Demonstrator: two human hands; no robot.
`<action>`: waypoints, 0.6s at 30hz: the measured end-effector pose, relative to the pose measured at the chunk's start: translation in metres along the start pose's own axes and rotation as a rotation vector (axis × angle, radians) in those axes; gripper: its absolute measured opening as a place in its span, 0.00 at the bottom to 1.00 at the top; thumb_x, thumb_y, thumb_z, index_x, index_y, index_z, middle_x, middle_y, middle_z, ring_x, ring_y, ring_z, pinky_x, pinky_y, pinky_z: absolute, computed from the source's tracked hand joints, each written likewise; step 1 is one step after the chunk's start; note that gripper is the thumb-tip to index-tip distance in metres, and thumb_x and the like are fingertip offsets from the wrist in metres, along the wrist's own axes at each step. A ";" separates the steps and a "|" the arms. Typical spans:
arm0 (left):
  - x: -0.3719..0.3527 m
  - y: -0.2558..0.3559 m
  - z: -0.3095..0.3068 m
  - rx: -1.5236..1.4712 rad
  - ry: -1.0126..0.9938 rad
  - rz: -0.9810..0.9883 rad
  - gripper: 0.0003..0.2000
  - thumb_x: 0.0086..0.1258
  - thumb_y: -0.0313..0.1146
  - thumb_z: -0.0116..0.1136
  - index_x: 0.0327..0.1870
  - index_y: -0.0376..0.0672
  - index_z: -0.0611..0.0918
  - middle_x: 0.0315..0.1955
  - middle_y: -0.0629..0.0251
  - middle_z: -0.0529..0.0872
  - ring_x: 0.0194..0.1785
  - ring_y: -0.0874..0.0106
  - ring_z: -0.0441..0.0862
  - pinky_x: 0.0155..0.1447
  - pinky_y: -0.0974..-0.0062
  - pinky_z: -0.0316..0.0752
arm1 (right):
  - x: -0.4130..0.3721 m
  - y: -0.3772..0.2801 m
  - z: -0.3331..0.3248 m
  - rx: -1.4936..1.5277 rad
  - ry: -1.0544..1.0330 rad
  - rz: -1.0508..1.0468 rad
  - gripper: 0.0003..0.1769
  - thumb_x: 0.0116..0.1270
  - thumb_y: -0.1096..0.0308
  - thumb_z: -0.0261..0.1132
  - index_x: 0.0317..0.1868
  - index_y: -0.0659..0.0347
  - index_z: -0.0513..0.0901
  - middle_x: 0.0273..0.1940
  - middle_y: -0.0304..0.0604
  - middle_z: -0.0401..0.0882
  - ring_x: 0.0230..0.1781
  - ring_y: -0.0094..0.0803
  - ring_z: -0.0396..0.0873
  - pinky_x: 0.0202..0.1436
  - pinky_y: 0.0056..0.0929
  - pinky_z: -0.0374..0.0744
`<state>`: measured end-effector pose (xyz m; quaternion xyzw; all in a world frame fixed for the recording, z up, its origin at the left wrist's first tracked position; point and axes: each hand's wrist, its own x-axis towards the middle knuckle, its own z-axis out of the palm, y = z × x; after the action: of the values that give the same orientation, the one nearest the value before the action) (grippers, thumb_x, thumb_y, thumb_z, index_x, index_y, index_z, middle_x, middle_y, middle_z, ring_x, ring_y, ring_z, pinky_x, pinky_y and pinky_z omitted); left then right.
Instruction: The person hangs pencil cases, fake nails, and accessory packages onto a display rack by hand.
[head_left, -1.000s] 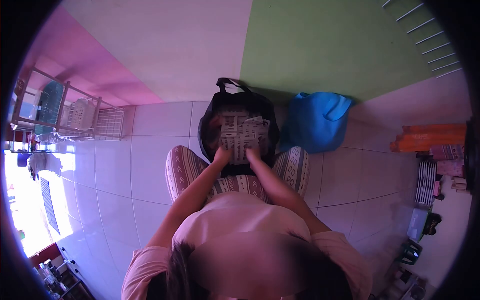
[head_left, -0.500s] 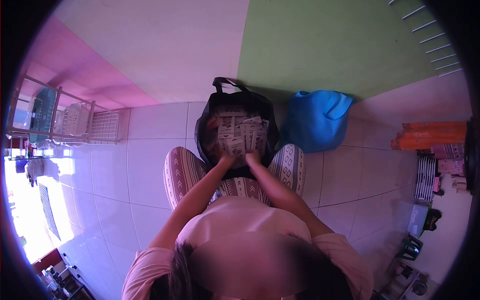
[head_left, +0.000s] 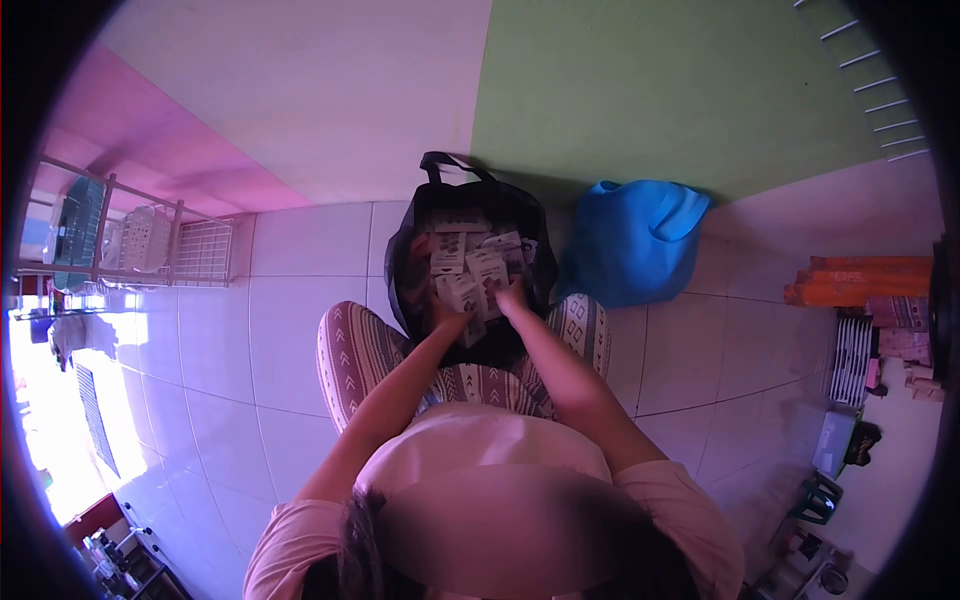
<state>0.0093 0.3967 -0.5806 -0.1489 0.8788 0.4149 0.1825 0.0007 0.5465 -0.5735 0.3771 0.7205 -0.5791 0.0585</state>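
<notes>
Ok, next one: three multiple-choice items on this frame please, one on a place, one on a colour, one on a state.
1. Where does the black bag stand? A) between the person's knees B) on a chair C) on a table
2. What colour is the second bag, beside it? A) red B) blue C) white
3. How is the black bag? A) zipped shut B) open, printed packets inside C) folded flat
1 A: the knees flank it. 2 B: plainly blue. 3 B: left hand and right hand reach in among the packets.
</notes>
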 end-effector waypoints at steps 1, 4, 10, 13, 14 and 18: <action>0.000 0.000 -0.003 -0.022 0.004 -0.008 0.58 0.38 0.37 0.74 0.68 0.37 0.43 0.62 0.49 0.63 0.66 0.56 0.62 0.69 0.66 0.57 | 0.000 0.003 0.001 0.017 -0.011 0.004 0.30 0.51 0.67 0.73 0.48 0.68 0.65 0.34 0.49 0.79 0.29 0.34 0.82 0.33 0.31 0.80; 0.000 -0.002 -0.013 -0.165 -0.107 -0.134 0.47 0.40 0.35 0.72 0.62 0.34 0.56 0.56 0.48 0.71 0.58 0.56 0.71 0.62 0.66 0.67 | -0.015 -0.018 -0.001 0.080 -0.111 0.055 0.34 0.49 0.61 0.74 0.49 0.69 0.65 0.38 0.51 0.78 0.34 0.37 0.81 0.37 0.32 0.79; 0.000 -0.001 -0.029 -0.341 -0.248 -0.245 0.36 0.46 0.32 0.68 0.57 0.34 0.62 0.48 0.50 0.77 0.48 0.57 0.79 0.52 0.66 0.75 | -0.001 -0.010 0.001 -0.080 -0.165 0.030 0.35 0.50 0.56 0.74 0.50 0.69 0.68 0.42 0.51 0.78 0.40 0.37 0.80 0.43 0.30 0.77; -0.022 0.030 -0.050 -0.475 -0.199 -0.197 0.34 0.48 0.32 0.66 0.56 0.35 0.62 0.45 0.51 0.77 0.45 0.58 0.80 0.48 0.67 0.77 | -0.013 -0.043 -0.010 -0.007 -0.047 -0.092 0.33 0.51 0.58 0.73 0.50 0.69 0.68 0.41 0.50 0.79 0.36 0.34 0.80 0.40 0.29 0.78; -0.021 0.030 -0.051 -0.507 -0.211 -0.201 0.33 0.49 0.32 0.65 0.56 0.35 0.62 0.44 0.51 0.78 0.44 0.59 0.81 0.47 0.67 0.77 | -0.012 -0.049 -0.019 0.094 -0.036 -0.142 0.33 0.51 0.58 0.73 0.50 0.70 0.68 0.40 0.50 0.79 0.34 0.33 0.80 0.38 0.29 0.79; -0.025 0.032 -0.071 -0.677 -0.332 -0.271 0.32 0.52 0.32 0.64 0.57 0.37 0.61 0.40 0.53 0.78 0.40 0.61 0.81 0.44 0.66 0.79 | -0.034 -0.091 -0.059 0.292 -0.330 0.010 0.25 0.57 0.57 0.66 0.50 0.63 0.70 0.39 0.45 0.80 0.30 0.28 0.81 0.34 0.25 0.79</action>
<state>0.0039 0.3637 -0.5059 -0.2458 0.6235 0.6716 0.3158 -0.0096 0.5784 -0.4647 0.2854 0.6077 -0.7309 0.1231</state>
